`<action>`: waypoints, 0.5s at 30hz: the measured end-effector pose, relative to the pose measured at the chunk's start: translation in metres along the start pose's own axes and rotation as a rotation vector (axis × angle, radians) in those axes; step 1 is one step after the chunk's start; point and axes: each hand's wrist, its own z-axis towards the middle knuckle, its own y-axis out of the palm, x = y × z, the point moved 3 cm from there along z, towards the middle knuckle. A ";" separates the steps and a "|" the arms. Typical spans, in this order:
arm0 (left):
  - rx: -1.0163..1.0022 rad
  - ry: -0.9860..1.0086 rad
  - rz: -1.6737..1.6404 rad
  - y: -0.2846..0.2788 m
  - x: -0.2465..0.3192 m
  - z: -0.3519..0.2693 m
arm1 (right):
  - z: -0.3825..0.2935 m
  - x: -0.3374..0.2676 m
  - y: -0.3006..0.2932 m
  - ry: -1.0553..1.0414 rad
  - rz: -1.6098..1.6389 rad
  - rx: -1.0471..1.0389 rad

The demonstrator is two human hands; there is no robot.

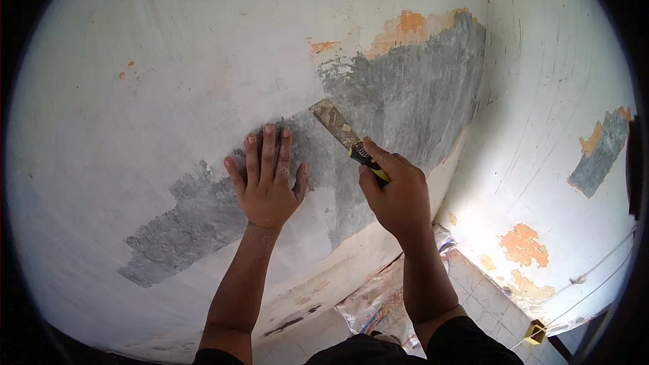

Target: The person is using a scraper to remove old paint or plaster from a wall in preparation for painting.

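Note:
My right hand (398, 190) is closed around the black and yellow handle of a putty knife (334, 122), its index finger stretched along the handle. The flat, dust-smeared blade points up and left, over the edge where white paint meets bare grey wall. Flat against the painted wall (167, 91) rests my left hand (267, 182), fingers spread, holding nothing. Beneath and around it runs a stripped grey patch (187, 228), which widens to the upper right. Orange undercoat (411, 23) shows along the upper edge of the grey area.
A second wall meets this one at a corner on the right, with a small grey patch (601, 154) and orange spots. Below lie a debris-strewn plastic sheet (375, 304) and floor tiles (481, 291). A yellow object (535, 333) stands by a thin cord (583, 296) at lower right.

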 end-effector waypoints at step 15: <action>-0.024 -0.017 0.096 -0.004 -0.012 -0.007 | -0.002 0.007 0.001 -0.066 -0.061 -0.006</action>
